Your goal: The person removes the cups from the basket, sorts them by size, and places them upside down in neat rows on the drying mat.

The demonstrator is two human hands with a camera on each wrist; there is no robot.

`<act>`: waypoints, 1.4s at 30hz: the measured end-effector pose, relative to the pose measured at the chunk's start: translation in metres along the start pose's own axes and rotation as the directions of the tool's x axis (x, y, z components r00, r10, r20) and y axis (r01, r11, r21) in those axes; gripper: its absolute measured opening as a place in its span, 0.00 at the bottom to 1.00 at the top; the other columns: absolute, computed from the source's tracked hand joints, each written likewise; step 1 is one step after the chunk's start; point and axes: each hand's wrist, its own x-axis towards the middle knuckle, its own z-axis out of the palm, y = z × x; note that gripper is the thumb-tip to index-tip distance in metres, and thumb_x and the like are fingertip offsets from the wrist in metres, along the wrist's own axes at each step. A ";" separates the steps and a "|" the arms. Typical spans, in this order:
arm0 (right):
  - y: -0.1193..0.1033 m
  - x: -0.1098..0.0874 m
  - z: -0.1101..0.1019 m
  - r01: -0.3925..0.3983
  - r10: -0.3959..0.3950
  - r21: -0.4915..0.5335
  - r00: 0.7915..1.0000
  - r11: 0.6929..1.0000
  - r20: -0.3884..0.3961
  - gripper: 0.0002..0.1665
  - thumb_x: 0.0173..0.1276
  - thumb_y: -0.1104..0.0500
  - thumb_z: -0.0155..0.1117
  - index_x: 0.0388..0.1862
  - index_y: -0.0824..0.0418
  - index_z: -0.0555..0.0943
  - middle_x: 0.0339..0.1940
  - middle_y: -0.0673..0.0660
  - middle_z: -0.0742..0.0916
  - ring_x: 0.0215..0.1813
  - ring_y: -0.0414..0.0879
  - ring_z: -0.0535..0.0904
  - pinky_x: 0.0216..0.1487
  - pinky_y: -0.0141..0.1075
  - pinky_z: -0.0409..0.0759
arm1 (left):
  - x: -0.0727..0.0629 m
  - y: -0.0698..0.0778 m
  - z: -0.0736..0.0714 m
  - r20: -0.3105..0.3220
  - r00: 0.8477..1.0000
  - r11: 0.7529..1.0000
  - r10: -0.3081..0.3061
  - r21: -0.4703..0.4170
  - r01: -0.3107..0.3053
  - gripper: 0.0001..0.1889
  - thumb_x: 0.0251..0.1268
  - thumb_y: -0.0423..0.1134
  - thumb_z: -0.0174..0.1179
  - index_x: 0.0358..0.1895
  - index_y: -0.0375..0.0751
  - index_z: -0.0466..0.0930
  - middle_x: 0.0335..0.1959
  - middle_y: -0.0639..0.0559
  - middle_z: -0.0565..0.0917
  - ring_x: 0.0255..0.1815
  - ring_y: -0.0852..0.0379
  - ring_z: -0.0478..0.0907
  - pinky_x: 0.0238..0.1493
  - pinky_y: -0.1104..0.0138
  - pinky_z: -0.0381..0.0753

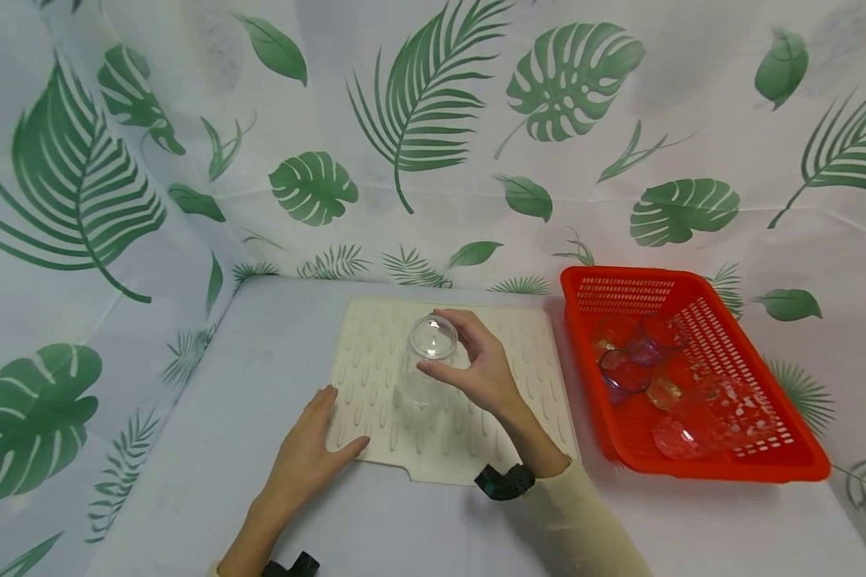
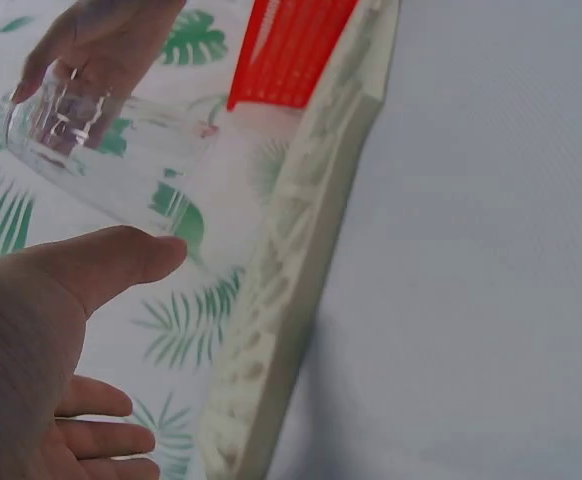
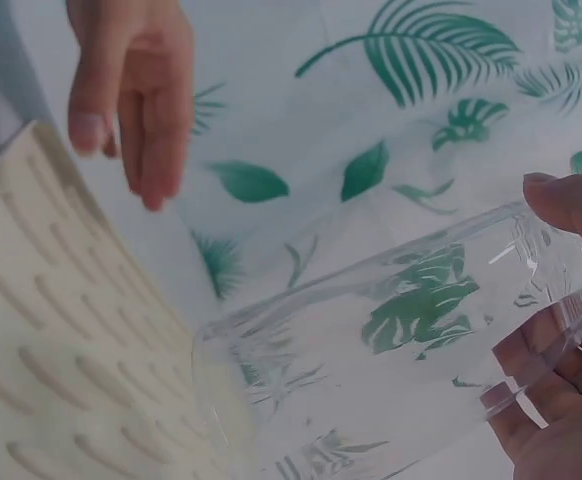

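Observation:
A tall clear drinking glass (image 1: 422, 377) stands roughly upright over a cream-coloured ridged mat (image 1: 368, 344), its thick end, which looks like the base, uppermost. My right hand (image 1: 479, 365) grips it round that upper end, thumb on the near side and fingers on the far side. Seen from the left wrist, a gap shows between the lower end of the glass (image 2: 121, 150) and the mat (image 2: 296, 230). My left hand (image 1: 303, 453) holds nothing; its fingers and thumb are spread at the mat's near left edge, apart from the glass. In the right wrist view the left hand (image 3: 136, 90) points downward.
A red plastic basket (image 1: 599, 401) stands right of the mat, holding several see-through glass-like pieces (image 1: 681, 437), some tinted purple or yellow. A white cloth (image 1: 209, 417) covers the table. Behind and to the left hangs a leaf-patterned curtain (image 1: 447, 216).

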 end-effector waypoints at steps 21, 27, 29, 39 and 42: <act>0.041 0.051 0.025 -0.117 0.115 -0.131 0.993 0.985 -0.024 0.43 0.58 0.57 0.79 0.71 0.58 0.72 0.68 0.57 0.79 0.70 0.54 0.76 0.75 0.49 0.72 | -0.006 -0.030 0.009 0.060 0.997 0.991 -0.056 0.121 0.049 0.61 0.51 0.69 0.69 0.77 0.26 0.54 0.78 0.29 0.56 0.81 0.33 0.49 0.81 0.41 0.49; 0.052 0.061 0.036 -0.141 0.141 -0.117 0.990 0.983 -0.010 0.43 0.58 0.57 0.78 0.72 0.57 0.72 0.69 0.56 0.78 0.72 0.53 0.74 0.75 0.47 0.72 | -0.006 -0.032 0.009 0.066 0.996 0.990 -0.058 0.131 0.048 0.62 0.49 0.70 0.69 0.77 0.27 0.55 0.79 0.30 0.55 0.82 0.34 0.48 0.81 0.41 0.50; 0.054 0.065 0.039 -0.148 0.147 -0.120 0.989 0.982 -0.011 0.43 0.58 0.56 0.79 0.72 0.56 0.72 0.70 0.56 0.78 0.72 0.53 0.74 0.75 0.46 0.72 | -0.006 -0.032 0.009 0.065 0.996 0.990 -0.054 0.131 0.045 0.62 0.49 0.70 0.69 0.76 0.27 0.55 0.79 0.30 0.55 0.81 0.34 0.49 0.81 0.41 0.50; 0.062 0.082 0.054 -0.165 0.164 -0.098 0.986 0.981 -0.015 0.43 0.59 0.55 0.78 0.72 0.58 0.72 0.69 0.58 0.78 0.72 0.55 0.74 0.75 0.47 0.73 | -0.006 -0.034 0.011 0.055 0.997 0.992 -0.052 0.114 0.046 0.62 0.49 0.69 0.70 0.76 0.26 0.55 0.79 0.31 0.55 0.82 0.34 0.48 0.81 0.42 0.50; 0.064 0.085 0.057 -0.183 0.182 -0.108 0.983 0.977 -0.013 0.43 0.59 0.55 0.78 0.72 0.57 0.71 0.69 0.58 0.78 0.72 0.54 0.74 0.74 0.45 0.73 | -0.006 -0.034 0.010 0.055 0.997 0.992 -0.058 0.113 0.051 0.62 0.49 0.69 0.70 0.76 0.26 0.55 0.79 0.31 0.55 0.82 0.34 0.48 0.81 0.42 0.50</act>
